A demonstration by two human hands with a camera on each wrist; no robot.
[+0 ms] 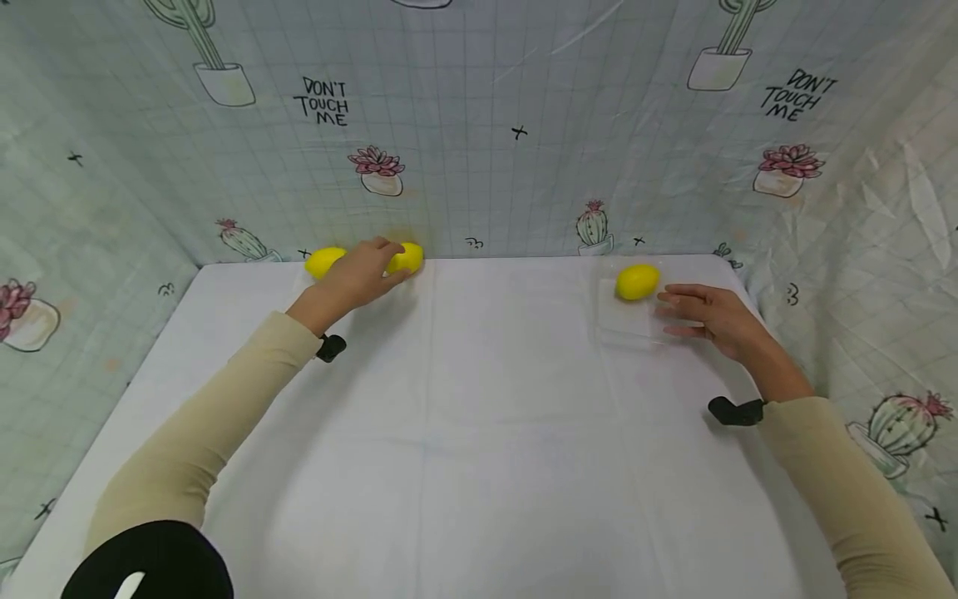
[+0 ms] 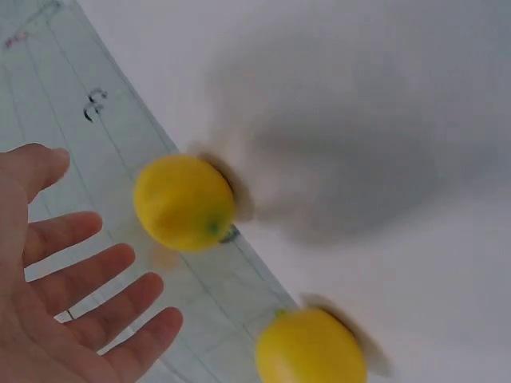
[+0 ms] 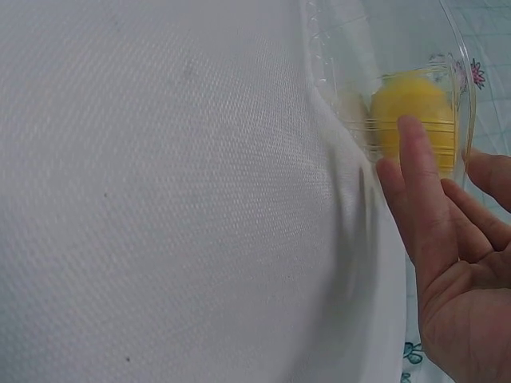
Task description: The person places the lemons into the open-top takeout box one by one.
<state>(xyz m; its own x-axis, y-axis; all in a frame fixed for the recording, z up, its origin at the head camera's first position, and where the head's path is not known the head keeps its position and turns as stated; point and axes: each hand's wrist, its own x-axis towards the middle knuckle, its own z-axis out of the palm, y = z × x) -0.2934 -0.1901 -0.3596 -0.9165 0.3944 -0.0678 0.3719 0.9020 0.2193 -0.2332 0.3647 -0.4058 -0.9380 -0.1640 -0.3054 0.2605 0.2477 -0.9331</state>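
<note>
Two yellow lemons lie at the back left edge of the white table; the left wrist view shows one lemon (image 2: 184,203) near the middle and another lemon (image 2: 311,351) at the bottom. My left hand (image 1: 358,273) reaches over this pair, fingers apart and nothing in the palm. At the back right, a clear plastic container (image 1: 624,333) has one lemon (image 1: 638,282) inside it. Beside the container's right wall is my right hand (image 1: 714,316). In the right wrist view, its fairly straight fingers (image 3: 423,183) overlap the clear wall, thumb by the rim.
A patterned curtain (image 1: 479,166) with printed cactus pots rises directly behind the white table (image 1: 509,466) and along both sides. A black rounded object (image 1: 150,561) fills the bottom left corner of the head view.
</note>
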